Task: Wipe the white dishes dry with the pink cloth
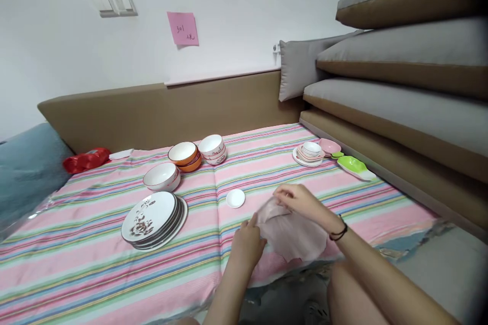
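Right of the frame's bottom centre, the right hand (299,200) is pinching the top edge of a thin, pale sheet (299,236). The left hand (248,244) is touching its left edge, though I cannot tell whether it is gripping.

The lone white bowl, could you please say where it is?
In the head view, the lone bowl sits just below centre on the striped cloth, beyond the left hand and right of the plates.
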A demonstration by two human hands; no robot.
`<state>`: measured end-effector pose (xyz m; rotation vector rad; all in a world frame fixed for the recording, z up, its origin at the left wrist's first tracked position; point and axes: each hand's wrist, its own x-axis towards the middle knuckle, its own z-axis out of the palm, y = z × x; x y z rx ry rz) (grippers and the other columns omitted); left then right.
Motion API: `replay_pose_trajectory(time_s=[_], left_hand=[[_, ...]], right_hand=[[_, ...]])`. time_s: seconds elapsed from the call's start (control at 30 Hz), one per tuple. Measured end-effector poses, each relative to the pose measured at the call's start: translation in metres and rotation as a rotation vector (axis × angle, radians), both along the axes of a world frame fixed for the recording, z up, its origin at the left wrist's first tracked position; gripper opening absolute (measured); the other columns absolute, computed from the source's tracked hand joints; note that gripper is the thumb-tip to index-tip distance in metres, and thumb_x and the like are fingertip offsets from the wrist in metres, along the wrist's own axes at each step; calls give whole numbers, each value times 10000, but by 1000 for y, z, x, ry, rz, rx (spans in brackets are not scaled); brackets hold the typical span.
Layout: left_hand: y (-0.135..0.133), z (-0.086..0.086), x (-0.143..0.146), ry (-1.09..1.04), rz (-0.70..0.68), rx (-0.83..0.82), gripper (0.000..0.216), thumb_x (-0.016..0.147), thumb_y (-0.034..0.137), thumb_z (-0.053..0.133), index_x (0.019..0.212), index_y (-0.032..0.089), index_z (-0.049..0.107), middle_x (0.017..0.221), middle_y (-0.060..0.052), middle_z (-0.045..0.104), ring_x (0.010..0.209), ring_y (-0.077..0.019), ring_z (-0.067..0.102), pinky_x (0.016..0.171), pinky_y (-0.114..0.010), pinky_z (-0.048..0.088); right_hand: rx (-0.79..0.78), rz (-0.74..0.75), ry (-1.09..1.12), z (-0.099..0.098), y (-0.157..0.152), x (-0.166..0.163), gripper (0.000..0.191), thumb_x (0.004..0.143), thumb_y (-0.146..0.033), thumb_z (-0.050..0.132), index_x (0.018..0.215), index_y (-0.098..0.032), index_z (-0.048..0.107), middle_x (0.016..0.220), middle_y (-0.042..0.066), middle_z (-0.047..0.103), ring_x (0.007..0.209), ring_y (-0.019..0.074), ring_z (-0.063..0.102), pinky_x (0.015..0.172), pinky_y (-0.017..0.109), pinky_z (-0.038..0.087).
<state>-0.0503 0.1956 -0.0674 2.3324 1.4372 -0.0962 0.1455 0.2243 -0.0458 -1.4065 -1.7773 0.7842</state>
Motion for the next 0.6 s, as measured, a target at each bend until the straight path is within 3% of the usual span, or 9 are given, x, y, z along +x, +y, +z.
replay_pose_trajectory(time_s=[0.07, 0.17, 0.27, 0.4, 0.5, 0.6], left_hand=[[-1, -6, 5, -2, -5, 41, 354, 818, 212, 520, 1119, 77, 650, 1477, -117, 375, 1222, -351, 464, 998, -465, 421], [-1, -14, 15, -16, -12, 94, 343, 826, 222, 528, 1116, 89, 653, 1449, -125, 412, 1244, -340, 440, 1016, -462, 404], [0, -19, 26, -50, 0, 119, 329, 833, 251, 537, 1091, 94, 666, 1420, -147, 435, 1260, -331, 421, 1036, -457, 381], [2, -26, 41, -100, 18, 106, 310, 818, 297, 571, 1059, 133, 677, 1298, -158, 526, 1226, -322, 451, 1053, -463, 343], [4, -33, 47, -114, 43, 119, 301, 783, 299, 611, 1023, 129, 676, 1140, -159, 598, 1164, -332, 487, 1020, -474, 354], [12, -38, 48, -248, 120, 164, 328, 751, 224, 619, 1052, 95, 641, 1106, -170, 601, 1104, -323, 518, 970, -463, 382]], right_hand=[[32, -62, -266, -18, -9, -11, 181, 765, -129, 507, 709, -191, 668, 794, 51, 702, 748, 202, 626, 675, 291, 423], [12, -171, -417, -32, -16, -19, 247, 751, -61, 468, 780, -178, 683, 902, 66, 710, 874, 202, 629, 751, 275, 412], [-36, -268, -418, -35, -18, -20, 266, 798, -81, 443, 879, -154, 686, 953, 76, 708, 921, 184, 623, 778, 252, 398], [-115, -313, -436, -33, -21, -11, 242, 831, -139, 450, 833, -171, 690, 875, 63, 715, 829, 181, 634, 684, 249, 382], [-105, -352, -408, -33, -23, 1, 231, 843, -195, 461, 807, -183, 689, 808, 61, 712, 789, 185, 638, 655, 248, 378], [-47, -338, -322, -33, -25, 10, 214, 827, -206, 481, 768, -177, 684, 765, 61, 701, 769, 180, 634, 676, 245, 397]])
